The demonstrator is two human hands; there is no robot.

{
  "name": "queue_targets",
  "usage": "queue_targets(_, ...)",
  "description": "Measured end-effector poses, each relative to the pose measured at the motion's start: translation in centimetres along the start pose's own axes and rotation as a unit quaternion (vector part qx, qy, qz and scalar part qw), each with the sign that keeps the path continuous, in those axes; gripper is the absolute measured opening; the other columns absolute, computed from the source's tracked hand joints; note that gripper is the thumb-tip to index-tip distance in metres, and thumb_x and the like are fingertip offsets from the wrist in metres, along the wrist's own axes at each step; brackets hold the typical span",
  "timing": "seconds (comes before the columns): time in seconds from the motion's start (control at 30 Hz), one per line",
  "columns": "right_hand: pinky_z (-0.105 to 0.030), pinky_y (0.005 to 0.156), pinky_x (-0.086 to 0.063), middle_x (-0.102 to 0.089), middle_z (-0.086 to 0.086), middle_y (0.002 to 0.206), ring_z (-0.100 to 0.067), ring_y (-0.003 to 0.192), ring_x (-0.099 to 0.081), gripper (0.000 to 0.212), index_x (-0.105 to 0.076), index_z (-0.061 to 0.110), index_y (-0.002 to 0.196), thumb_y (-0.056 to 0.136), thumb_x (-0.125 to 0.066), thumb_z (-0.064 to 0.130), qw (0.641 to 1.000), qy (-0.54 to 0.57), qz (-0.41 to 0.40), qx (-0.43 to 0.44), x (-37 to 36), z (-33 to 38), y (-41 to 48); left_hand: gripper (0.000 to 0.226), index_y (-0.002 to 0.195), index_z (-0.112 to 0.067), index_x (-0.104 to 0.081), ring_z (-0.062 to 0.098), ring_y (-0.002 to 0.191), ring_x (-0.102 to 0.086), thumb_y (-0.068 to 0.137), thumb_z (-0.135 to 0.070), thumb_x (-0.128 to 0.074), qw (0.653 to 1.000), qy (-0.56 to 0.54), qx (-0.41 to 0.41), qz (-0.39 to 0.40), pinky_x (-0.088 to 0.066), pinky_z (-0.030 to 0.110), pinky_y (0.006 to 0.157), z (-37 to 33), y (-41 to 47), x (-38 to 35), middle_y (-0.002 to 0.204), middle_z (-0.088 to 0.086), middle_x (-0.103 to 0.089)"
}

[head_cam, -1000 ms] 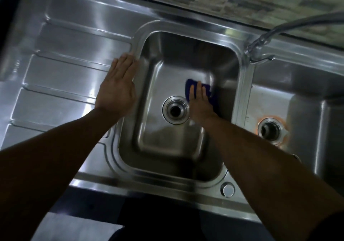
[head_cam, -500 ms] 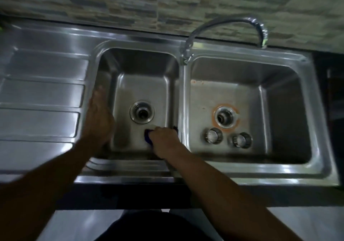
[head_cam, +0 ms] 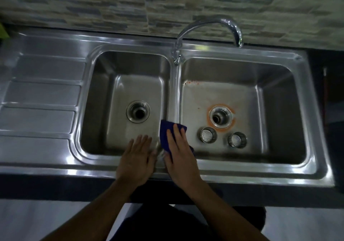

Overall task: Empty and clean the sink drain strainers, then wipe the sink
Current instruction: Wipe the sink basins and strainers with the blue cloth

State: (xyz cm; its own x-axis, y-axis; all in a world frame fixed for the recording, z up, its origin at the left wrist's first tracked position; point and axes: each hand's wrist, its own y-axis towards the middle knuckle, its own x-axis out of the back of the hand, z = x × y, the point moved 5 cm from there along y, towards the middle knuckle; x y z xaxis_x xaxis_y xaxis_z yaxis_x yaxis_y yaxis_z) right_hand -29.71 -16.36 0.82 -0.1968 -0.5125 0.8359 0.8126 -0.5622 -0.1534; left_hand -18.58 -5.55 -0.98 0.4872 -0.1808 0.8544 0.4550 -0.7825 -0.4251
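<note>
Two flat hands at the divider of a stainless double sink (head_cam: 242, 168), one pressing a blue cloth (head_cam: 165, 130).

The right hand (head_cam: 181, 153) lies on the cloth with fingers straight, pressing it over the ridge between the bowls near the front rim. The left hand (head_cam: 137, 157) rests just beside it, fingers straight and slightly spread, holding nothing. The cloth looks soft, light and limp, so it should drape over edges and is best driven under a flat palm. Two strainer baskets (head_cam: 208, 135) (head_cam: 237, 139) sit on the right bowl's floor near its orange-ringed drain (head_cam: 220, 117). They are small perforated steel cups, stiff and light, probably slick when wet, and best pinched by the rim. The sink steel is smooth and glossy.
</note>
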Motion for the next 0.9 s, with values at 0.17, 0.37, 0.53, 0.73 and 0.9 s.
queue_targets(0.17, -0.038, 0.123, -0.019, -0.002, -0.003, 0.17, -0.02, 0.156, 0.005, 0.061, -0.01, 0.02, 0.161, 0.107, -0.035, 0.031, 0.996, 0.057, -0.038, -0.058, 0.6, -0.9, 7.9, 0.072, 0.158, -0.019, -0.027, 0.01, 0.156, -0.01, 0.101, -0.055, -0.002, 1.0, -0.015, -0.014, -0.001, -0.005, 0.035, 0.129, 0.2, 0.6, 0.2, 0.166, -0.001, -0.025)
queue_targets(0.37, -0.046, 0.119, -0.037, -0.017, -0.003, 0.169, -0.025, 0.152, -0.027, 0.058, -0.026, 0.018, 0.159, 0.105, -0.045, 0.021, 0.986, 0.129, -0.082, -0.064, 4.6, -3.2, 19.1, 0.055, 0.149, -0.021, -0.046, 0.018, 0.149, -0.035, 0.104, -0.043, -0.024, 0.999, -0.029, -0.016, -0.035, -0.03, 0.044, 0.124, 0.1, 0.4, 0.7, 0.154, 0.002, -0.048)
queue_targets(0.53, -0.045, 0.122, -0.03, -0.023, -0.007, 0.167, -0.027, 0.153, -0.025, 0.055, -0.032, 0.014, 0.157, 0.104, -0.047, 0.018, 0.987, 0.128, -0.081, -0.044, 5.3, -3.7, 21.5, 0.059, 0.153, -0.023, -0.041, 0.016, 0.153, -0.025, 0.103, -0.044, -0.018, 0.999, -0.024, -0.01, -0.018, -0.022, 0.041, 0.127, 0.2, 0.6, 0.7, 0.16, 0.0, -0.039)
queue_targets(0.73, -0.04, 0.121, -0.034, -0.024, 0.002, 0.167, -0.023, 0.155, -0.019, 0.057, -0.036, 0.019, 0.156, 0.102, -0.054, 0.015, 0.989, 0.131, -0.07, -0.011, 3.6, -2.6, 11.9, 0.058, 0.16, -0.028, -0.019, 0.005, 0.154, 0.0, 0.106, -0.048, -0.022, 0.994, -0.097, 0.041, 0.01, -0.012, 0.029, 0.123, 1.0, 1.0, 0.4, 0.168, -0.01, -0.01)
queue_targets(0.9, -0.025, 0.112, -0.044, -0.028, 0.021, 0.161, -0.002, 0.143, -0.039, 0.059, -0.038, 0.029, 0.154, 0.1, -0.055, 0.01, 0.968, 0.251, -0.025, -0.005, 3.5, -3.6, 6.8, 0.058, 0.16, -0.022, -0.022, 0.01, 0.157, -0.004, 0.105, -0.032, -0.037, 0.986, -0.148, 0.078, -0.007, -0.022, 0.036, 0.127, 1.0, 2.9, 1.0, 0.168, -0.007, -0.009)
